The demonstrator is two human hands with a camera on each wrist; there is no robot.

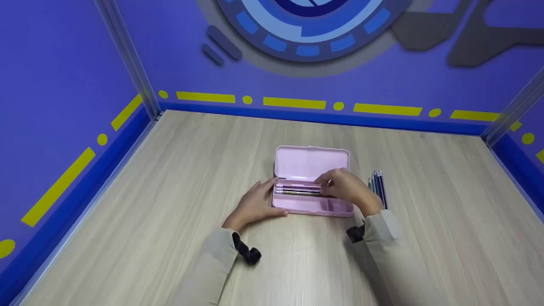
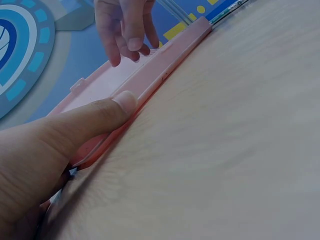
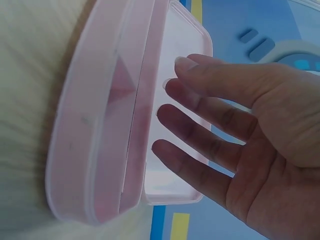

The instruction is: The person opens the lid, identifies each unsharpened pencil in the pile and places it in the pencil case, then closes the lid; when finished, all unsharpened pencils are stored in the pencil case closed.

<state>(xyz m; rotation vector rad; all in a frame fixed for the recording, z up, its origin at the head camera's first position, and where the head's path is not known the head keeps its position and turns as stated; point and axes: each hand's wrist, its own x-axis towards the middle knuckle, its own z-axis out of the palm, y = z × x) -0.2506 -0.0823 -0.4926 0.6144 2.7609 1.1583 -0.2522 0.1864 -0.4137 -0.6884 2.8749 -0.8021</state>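
some pencils (image 1: pixel 298 191) in pink case (image 1: pixel 304 204), l hand (image 1: pixel 253 202) gripping its end, r hand (image 1: pixel 347 187) loosely spread, prob. above.

The pencil case (image 1: pixel 313 163) looks to me like smooth plastic with a faint gloss, and the pencils (image 1: pixel 297 191) inside seem shinier. The bench (image 1: pixel 178 182) is smooth wood-grain, softly lustrous; the sleeves (image 1: pixel 204 263), matt cloth; the far-left post (image 1: pixel 129 55), dull metal.

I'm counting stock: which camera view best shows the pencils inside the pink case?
The head view: it looks down into the open pink case, where the pencils lie side by side, partly covered by the right hand. Both wrist views show the case, but no pencils can be made out inside.
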